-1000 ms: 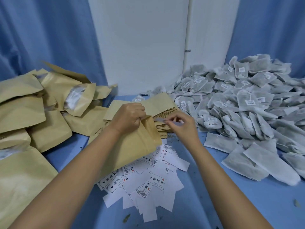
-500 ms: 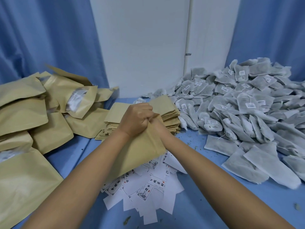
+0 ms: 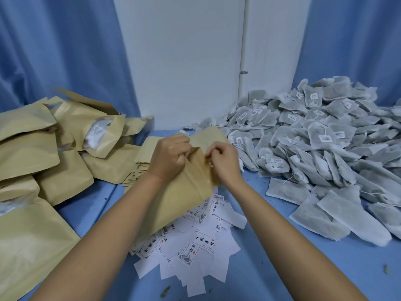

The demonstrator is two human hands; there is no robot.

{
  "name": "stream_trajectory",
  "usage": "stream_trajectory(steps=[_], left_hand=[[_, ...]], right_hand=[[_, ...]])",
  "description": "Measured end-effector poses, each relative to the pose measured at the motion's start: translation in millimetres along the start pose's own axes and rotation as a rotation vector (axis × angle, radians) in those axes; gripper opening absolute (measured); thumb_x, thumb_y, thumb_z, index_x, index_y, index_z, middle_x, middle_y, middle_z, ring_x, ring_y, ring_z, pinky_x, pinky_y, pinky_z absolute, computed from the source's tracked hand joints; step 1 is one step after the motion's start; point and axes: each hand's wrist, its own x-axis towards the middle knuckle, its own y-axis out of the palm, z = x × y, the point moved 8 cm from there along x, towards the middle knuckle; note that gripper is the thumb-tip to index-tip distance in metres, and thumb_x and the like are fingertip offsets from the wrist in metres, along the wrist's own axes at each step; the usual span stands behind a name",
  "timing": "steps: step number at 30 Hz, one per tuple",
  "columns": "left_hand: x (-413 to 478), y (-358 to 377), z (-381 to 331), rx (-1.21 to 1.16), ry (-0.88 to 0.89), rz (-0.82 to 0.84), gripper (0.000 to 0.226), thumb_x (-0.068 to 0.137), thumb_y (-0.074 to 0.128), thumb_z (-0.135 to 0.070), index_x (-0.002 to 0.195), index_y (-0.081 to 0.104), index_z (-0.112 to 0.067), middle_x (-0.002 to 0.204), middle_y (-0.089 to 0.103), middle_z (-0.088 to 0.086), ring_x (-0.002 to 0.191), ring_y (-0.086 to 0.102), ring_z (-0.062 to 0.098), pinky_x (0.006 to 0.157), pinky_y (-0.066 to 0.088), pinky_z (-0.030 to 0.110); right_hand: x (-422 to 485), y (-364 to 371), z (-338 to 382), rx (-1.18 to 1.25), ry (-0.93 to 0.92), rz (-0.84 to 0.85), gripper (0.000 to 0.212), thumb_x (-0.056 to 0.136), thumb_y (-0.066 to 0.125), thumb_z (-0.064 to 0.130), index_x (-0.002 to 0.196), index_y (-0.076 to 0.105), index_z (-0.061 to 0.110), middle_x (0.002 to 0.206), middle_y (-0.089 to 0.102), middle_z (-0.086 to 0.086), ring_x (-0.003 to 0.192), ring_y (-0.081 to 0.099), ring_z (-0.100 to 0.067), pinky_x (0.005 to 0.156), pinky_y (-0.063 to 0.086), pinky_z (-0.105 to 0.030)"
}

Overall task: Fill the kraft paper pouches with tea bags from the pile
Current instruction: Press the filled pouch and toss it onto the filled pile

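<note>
Both hands are on one pouch (image 3: 184, 192), centre of view, held tilted over the labels (image 3: 195, 246), mouth end up and away from the camera.

- The left hand (image 3: 171, 157) has its grip curled tight on the left lip of the mouth, knuckles toward the camera.
- The right hand (image 3: 225, 164) has its grip pinching the right lip between thumb and bent fingers.
- The mouth is parted slightly between the two hands. The inside isn't visible, so I can't tell if anything is in it.
- The pouch's lower end runs behind the left forearm.

Around it:
- The tea bags (image 3: 314, 144) form a big grey pile at right, back against curtain and wall, many with white tags. The nearest ones are just beside the right hand; I can't tell if they touch.
- A flat stack (image 3: 142, 157) of empty kraft pouches sits behind the hands, partly hidden by them.
- The filled pouches (image 3: 32, 153) are heaped at left; one shows white contents through a clear window.
- The labels are loose white slips with dark print, fanned out under the held pouch.
- Everything sits on the blue surface (image 3: 282, 268), with small green crumbs scattered on it.
- There are blue curtains (image 3: 54, 51) on both sides and a white wall (image 3: 180, 61) in the middle.
</note>
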Motion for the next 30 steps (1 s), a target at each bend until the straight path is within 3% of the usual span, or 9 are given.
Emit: stream_trajectory(steps=[2,6,11,17,20,23,26,28,30], left_hand=[[3,-6,3,0.013,-0.013,-0.043,0.017,0.057,0.029,0.002,0.045,0.035,-0.007,0.058,0.025,-0.005,0.058,0.019,0.009,0.049,0.018,0.024],[9,-4,4,0.017,-0.059,-0.061,0.016,0.057,0.031,0.001,0.046,0.039,-0.007,0.055,0.03,-0.001,0.06,0.021,0.008,0.054,0.017,0.023],[-4,53,-41,-0.066,0.175,0.299,0.024,0.06,0.037,0.0,0.046,0.056,-0.004,0.055,0.053,0.011,0.059,0.051,0.023,0.049,0.039,0.024],[-15,54,-61,-0.111,0.251,0.436,0.019,0.068,0.047,0.006,0.061,0.062,-0.004,0.067,0.06,0.01,0.065,0.057,0.025,0.054,0.049,0.034],[-13,28,-25,-0.021,-0.121,0.238,0.028,0.082,0.051,-0.017,0.106,0.062,-0.009,0.117,0.058,0.008,0.109,0.051,0.025,0.094,0.042,0.046],[-56,-3,28,0.021,-0.847,-0.101,0.071,0.077,0.065,-0.041,0.136,0.04,-0.01,0.139,0.037,0.011,0.131,0.032,0.026,0.109,0.027,0.045],[-126,45,30,-0.873,-1.569,-0.125,0.068,0.078,0.073,-0.037,0.132,0.042,-0.011,0.125,0.057,0.014,0.113,0.054,0.03,0.093,0.047,0.046],[-144,78,9,-1.476,-1.755,-0.185,0.042,0.081,0.066,-0.019,0.119,0.053,-0.007,0.101,0.069,0.018,0.094,0.066,0.033,0.078,0.057,0.044],[-158,89,8,-1.515,-1.769,-0.186,0.036,0.084,0.06,-0.004,0.119,0.053,0.002,0.097,0.069,0.02,0.083,0.069,0.03,0.064,0.06,0.038]], right_hand=[[1,-11,-19,-0.091,0.162,0.041,0.018,0.089,0.048,0.019,0.087,0.063,0.009,0.08,0.064,-0.004,0.071,0.055,-0.015,0.063,0.042,-0.021],[-30,32,-35,0.469,0.638,0.604,0.036,0.097,0.041,0.041,0.098,0.064,0.013,0.086,0.066,-0.008,0.079,0.063,-0.023,0.069,0.055,-0.036],[-27,43,-19,0.683,0.747,0.56,0.041,0.093,0.047,0.046,0.065,0.052,0.015,0.055,0.048,0.0,0.051,0.052,-0.014,0.047,0.042,-0.021],[-25,33,-24,0.718,0.765,0.48,0.025,0.099,0.046,0.018,0.084,0.055,0.0,0.067,0.064,-0.012,0.058,0.065,-0.022,0.047,0.055,-0.03],[-8,25,-21,1.143,0.697,0.29,0.022,0.102,0.035,0.007,0.11,0.052,-0.004,0.098,0.067,-0.019,0.093,0.067,-0.027,0.078,0.056,-0.036],[0,7,-45,1.332,0.683,-0.001,0.031,0.102,0.037,0.007,0.132,0.043,0.001,0.132,0.055,-0.019,0.123,0.052,-0.028,0.089,0.045,-0.048],[-8,5,-67,1.383,0.677,-0.089,0.033,0.101,0.039,0.008,0.134,0.043,0.003,0.132,0.055,-0.018,0.121,0.054,-0.028,0.085,0.048,-0.046],[-18,8,-80,1.333,0.66,-0.092,0.03,0.101,0.039,0.009,0.131,0.044,0.005,0.123,0.06,-0.016,0.11,0.059,-0.027,0.077,0.051,-0.041],[-27,3,-98,1.21,0.667,-0.142,0.026,0.099,0.045,0.008,0.125,0.049,0.004,0.109,0.063,-0.014,0.092,0.062,-0.021,0.068,0.054,-0.034]])
